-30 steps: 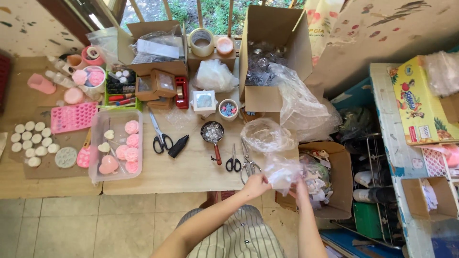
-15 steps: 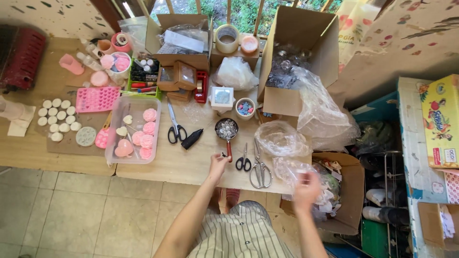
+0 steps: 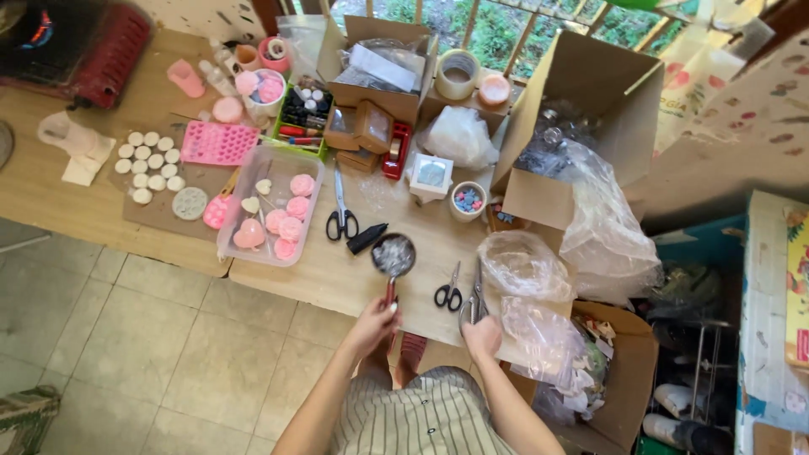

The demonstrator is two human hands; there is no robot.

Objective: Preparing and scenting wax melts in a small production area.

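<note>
We count two black-handled scissors point(image 3: 341, 221) point(image 3: 448, 293) on the surface point(image 3: 337, 282). Our left hand point(image 3: 372, 324) grips the small pan's point(image 3: 393, 254) handle; right hand point(image 3: 482, 335) closed on metal tongs point(image 3: 474, 299).

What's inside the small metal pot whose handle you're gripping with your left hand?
The small metal pot holds pale, whitish flaky bits that cover its bottom, so nothing beneath them shows. The left hand is at its red handle; the right hand rests by the tongs.

Pink silicone mould point(image 3: 217, 143), white discs point(image 3: 148, 165) – cardboard box point(image 3: 581, 101) behind
</note>
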